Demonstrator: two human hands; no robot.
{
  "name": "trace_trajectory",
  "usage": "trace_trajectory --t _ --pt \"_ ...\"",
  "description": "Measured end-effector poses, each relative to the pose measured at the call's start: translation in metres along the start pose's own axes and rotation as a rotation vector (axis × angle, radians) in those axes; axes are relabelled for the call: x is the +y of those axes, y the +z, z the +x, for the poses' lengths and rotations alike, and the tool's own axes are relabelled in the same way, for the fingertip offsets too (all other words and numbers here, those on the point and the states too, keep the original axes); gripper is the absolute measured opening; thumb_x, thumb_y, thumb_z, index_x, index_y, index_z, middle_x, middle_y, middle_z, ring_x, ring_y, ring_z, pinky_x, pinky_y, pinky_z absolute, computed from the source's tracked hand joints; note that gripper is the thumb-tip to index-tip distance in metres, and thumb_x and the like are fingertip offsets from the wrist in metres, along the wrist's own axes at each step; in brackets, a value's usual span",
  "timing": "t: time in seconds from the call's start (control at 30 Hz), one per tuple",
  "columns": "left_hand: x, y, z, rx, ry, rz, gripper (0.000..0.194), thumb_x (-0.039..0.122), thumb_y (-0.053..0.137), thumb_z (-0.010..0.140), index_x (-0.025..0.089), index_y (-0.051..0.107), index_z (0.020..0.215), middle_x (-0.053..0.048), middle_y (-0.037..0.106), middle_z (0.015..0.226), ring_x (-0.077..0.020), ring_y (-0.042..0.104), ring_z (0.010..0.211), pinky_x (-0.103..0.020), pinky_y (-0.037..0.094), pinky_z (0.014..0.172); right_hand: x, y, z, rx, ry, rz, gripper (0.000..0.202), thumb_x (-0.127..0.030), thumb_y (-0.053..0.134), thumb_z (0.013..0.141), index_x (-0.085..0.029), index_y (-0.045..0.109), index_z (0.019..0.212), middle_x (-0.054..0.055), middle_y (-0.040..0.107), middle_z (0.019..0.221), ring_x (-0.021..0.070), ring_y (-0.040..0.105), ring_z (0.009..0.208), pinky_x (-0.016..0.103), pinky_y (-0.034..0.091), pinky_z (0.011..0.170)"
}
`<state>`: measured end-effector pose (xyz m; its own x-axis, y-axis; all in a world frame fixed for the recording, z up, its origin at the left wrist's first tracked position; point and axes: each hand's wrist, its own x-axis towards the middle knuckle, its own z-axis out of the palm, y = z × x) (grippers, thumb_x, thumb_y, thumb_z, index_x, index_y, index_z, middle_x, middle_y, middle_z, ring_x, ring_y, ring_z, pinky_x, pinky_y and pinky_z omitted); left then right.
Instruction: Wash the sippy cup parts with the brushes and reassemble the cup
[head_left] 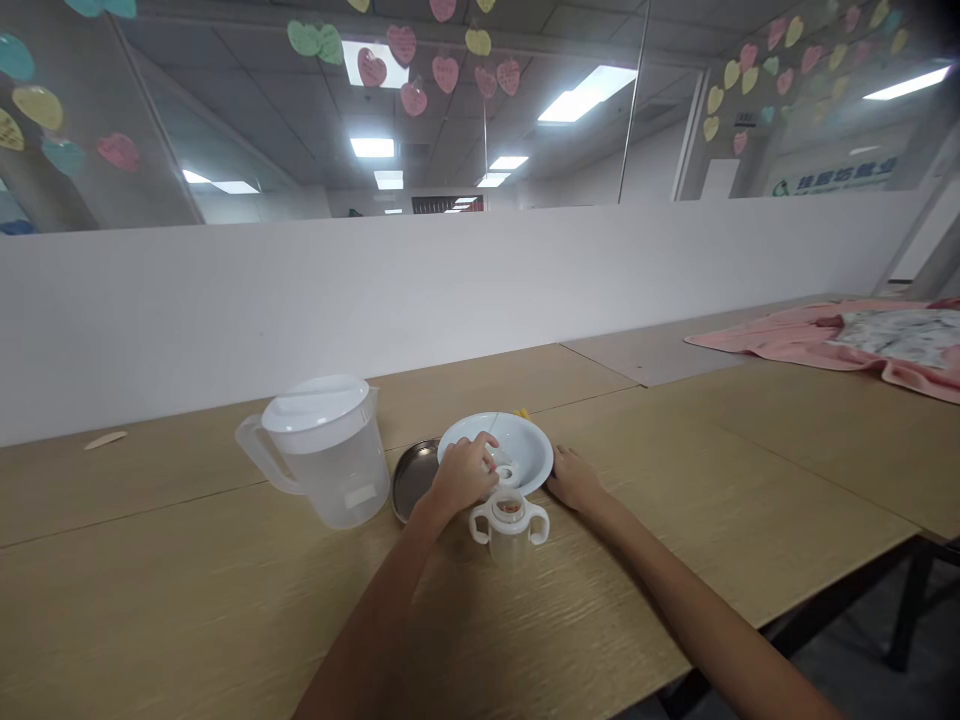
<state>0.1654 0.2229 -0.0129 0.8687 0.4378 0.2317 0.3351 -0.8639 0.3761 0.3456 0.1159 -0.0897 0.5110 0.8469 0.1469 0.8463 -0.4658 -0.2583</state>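
Over a white bowl (534,452), my left hand (463,474) curls its fingers around a clear and white bottle part (505,473) with a ring-shaped end; its exact kind is hard to make out. My right hand (574,480) grips the bowl's right side, with its fingertips partly hidden at the rim. Just in front of the bowl stands a clear baby bottle (510,540) with two white handles, its top open and something reddish-brown visible inside. A round metal dish (411,482) lies partly beneath the bowl's left side.
A translucent lidded pitcher (337,465) stands left of the metal dish. Small yellow pieces (523,412) show behind the bowl. A flat wooden stick (106,440) lies far left, and a pink cloth (795,335) far right. A white wall (300,300) with glass above borders the table.
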Motion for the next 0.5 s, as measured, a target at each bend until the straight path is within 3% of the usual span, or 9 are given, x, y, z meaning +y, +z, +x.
trace_trajectory --t 0.13,0.27,0.4,0.5 --pt "-0.004 0.001 0.005 0.201 -0.2 -0.609 0.029 0.026 0.053 0.076 0.02 0.052 0.105 -0.003 0.069 0.086 -0.0168 0.061 0.078 -0.029 0.046 0.071 0.003 0.002 0.002 0.009 0.073 0.044 0.03 -0.018 0.043 0.084 -0.011 0.058 0.109 0.015 0.064 0.103 0.0238 0.058 0.098 0.029 0.039 0.079" --pt "0.0 -0.011 0.007 0.288 -0.319 -1.087 0.029 0.027 0.062 0.069 0.016 0.06 0.095 -0.006 0.069 0.087 -0.017 0.063 0.082 -0.026 0.048 0.07 0.015 -0.001 0.004 0.042 0.167 0.088 0.028 -0.013 0.04 0.083 -0.01 0.058 0.105 0.016 0.065 0.1 0.0226 0.06 0.093 0.027 0.039 0.072" --pt "0.009 -0.029 0.004 0.308 -0.324 -1.218 0.023 0.026 0.063 0.068 0.013 0.068 0.086 -0.01 0.07 0.093 -0.0184 0.063 0.087 -0.027 0.049 0.073 0.027 -0.013 0.002 0.134 0.271 0.114 0.037 -0.01 0.034 0.083 -0.008 0.049 0.117 0.018 0.062 0.106 0.0216 0.061 0.088 0.027 0.038 0.065" --pt "0.014 -0.04 0.001 0.336 -0.289 -1.157 0.027 0.025 0.065 0.068 0.014 0.07 0.093 -0.011 0.07 0.098 -0.0188 0.064 0.088 -0.028 0.05 0.075 0.024 -0.024 -0.002 0.332 0.303 0.223 0.035 -0.017 0.03 0.088 -0.01 0.047 0.118 0.013 0.064 0.097 0.0213 0.061 0.08 0.027 0.036 0.061"
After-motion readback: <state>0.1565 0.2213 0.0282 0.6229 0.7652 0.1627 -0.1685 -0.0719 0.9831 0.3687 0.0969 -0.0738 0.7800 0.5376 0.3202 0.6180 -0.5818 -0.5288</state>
